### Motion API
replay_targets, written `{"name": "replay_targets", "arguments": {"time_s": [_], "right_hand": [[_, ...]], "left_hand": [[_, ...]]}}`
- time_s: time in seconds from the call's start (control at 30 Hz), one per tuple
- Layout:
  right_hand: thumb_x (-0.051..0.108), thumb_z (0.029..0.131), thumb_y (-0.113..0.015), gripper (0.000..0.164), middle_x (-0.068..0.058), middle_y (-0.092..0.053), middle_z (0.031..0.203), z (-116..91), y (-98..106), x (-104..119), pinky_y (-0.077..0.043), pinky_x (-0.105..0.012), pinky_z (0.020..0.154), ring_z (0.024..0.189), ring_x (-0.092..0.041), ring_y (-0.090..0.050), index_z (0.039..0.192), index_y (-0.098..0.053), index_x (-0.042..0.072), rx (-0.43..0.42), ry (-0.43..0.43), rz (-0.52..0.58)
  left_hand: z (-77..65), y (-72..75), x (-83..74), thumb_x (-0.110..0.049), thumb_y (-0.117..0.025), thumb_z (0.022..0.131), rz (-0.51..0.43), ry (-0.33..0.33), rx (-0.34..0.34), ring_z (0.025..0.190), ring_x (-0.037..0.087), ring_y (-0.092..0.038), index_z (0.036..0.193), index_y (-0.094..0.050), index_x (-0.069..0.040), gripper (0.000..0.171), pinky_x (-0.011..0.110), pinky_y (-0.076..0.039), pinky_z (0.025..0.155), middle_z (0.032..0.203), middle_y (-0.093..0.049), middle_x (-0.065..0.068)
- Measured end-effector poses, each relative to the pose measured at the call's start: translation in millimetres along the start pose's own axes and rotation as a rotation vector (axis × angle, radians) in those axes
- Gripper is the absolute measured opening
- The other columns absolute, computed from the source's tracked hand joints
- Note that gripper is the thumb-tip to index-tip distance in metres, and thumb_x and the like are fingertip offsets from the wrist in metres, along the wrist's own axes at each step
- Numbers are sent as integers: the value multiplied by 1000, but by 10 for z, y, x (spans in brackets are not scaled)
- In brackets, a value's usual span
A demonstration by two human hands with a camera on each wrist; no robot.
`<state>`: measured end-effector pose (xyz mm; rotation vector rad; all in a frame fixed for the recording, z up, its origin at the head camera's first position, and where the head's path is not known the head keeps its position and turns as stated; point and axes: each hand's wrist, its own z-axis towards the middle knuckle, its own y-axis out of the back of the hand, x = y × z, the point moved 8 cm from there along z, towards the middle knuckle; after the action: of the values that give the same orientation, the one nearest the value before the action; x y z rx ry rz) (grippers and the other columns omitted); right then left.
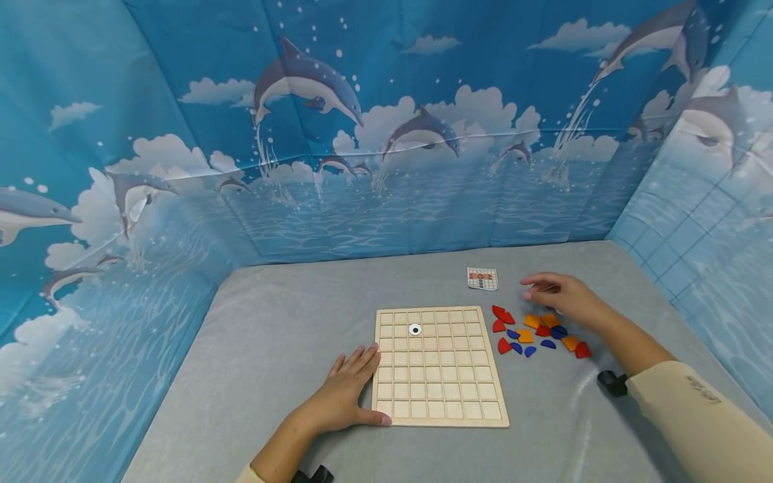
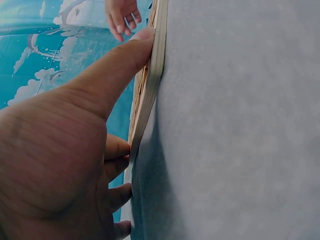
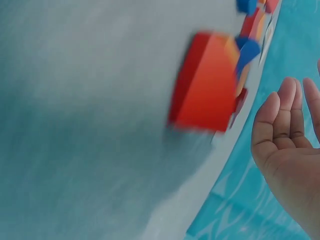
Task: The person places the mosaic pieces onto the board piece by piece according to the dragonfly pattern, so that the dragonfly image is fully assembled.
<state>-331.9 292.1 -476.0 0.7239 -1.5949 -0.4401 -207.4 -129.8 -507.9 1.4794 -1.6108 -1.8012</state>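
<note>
A pale wooden grid board [image 1: 441,365] lies on the grey cloth, with a round white eye piece [image 1: 415,329] in its upper part. My left hand [image 1: 347,396] rests against the board's left side, fingers straight along the edge and thumb on the near corner. In the left wrist view that thumb [image 2: 117,65] presses on the board's rim [image 2: 159,45]. Over the far side of the coloured pieces hovers my right hand [image 1: 570,298], fingers loosely bent. The right wrist view shows this hand [image 3: 290,145] with no piece visible in its fingers.
Right of the board lie red, blue and orange pieces, among them a red one [image 1: 582,349], an orange square [image 1: 525,336] and a blue half-round [image 1: 547,344]. A small printed card [image 1: 482,278] sits behind the board. A dolphin-patterned curtain [image 1: 386,168] surrounds the table.
</note>
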Motion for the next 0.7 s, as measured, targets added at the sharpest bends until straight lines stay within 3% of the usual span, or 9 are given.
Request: {"name": "replay_targets", "arguments": {"time_s": [0.37, 0.7], "right_hand": [[48, 98, -62, 62, -21, -59, 130, -38, 239, -305, -55, -30, 79, 112, -33, -57, 144, -53, 9, -10, -46, -57], [42, 99, -63, 58, -23, -61, 127, -68, 354, -523, -55, -31, 80, 109, -33, -58, 143, -54, 6, 11, -70, -105]], "left_hand": [[6, -12, 15, -70, -75, 76, -1, -1, -3, 160, 28, -8, 163, -18, -13, 119, 62, -6, 126, 172, -10, -1], [7, -12, 11, -70, -76, 76, -8, -1, -1, 160, 28, -8, 163, -19, -13, 119, 62, -6, 125, 172, -11, -1]]}}
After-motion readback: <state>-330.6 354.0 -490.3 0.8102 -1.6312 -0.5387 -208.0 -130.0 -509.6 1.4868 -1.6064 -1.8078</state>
